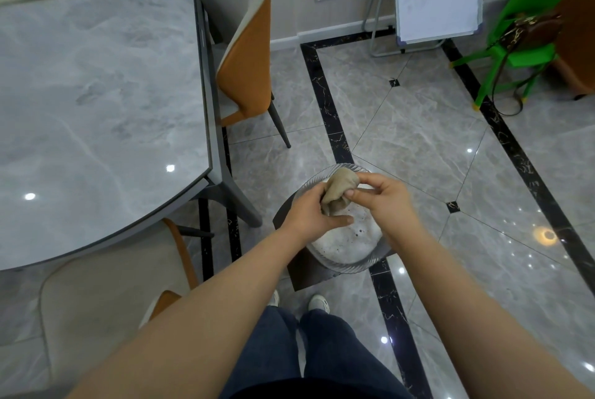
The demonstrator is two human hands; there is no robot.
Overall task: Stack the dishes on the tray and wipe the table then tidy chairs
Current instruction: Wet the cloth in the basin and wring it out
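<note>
A glossy grey marble tabletop (96, 102) fills the left. Right of it, the left hand (314, 210) and right hand (384, 197) both clamp a crumpled beige cloth (338, 194) above a ribbed glass bowl (346, 257) of foamy water.

Single head-worn view looks steeply down, close over the floor (418, 141).

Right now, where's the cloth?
In the head view, lower centre: the beige cloth is gripped by both the left hand and right hand, above the glass bowl of foamy water, right of the table.
</note>
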